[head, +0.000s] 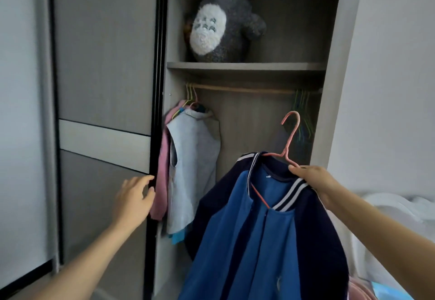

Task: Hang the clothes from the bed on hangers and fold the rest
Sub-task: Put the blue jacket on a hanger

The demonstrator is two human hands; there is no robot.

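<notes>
The right hand (pixel 313 179) is curled round the pink hanger (pixel 285 152) and holds it up in front of the open wardrobe, below the rail (pixel 247 88). The blue jacket (pixel 256 229) hangs on that hanger. The left hand (pixel 134 196) has loose, half-bent fingers that touch the dark edge of the sliding door (pixel 103 64), just beside a pink top (pixel 162 170).

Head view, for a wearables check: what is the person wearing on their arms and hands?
Nothing that shows. Both forearms are bare up to the frame edge, with no sleeves in view. The left hand and the right hand have no gloves, and no watch, bracelet or ring is visible.
</notes>
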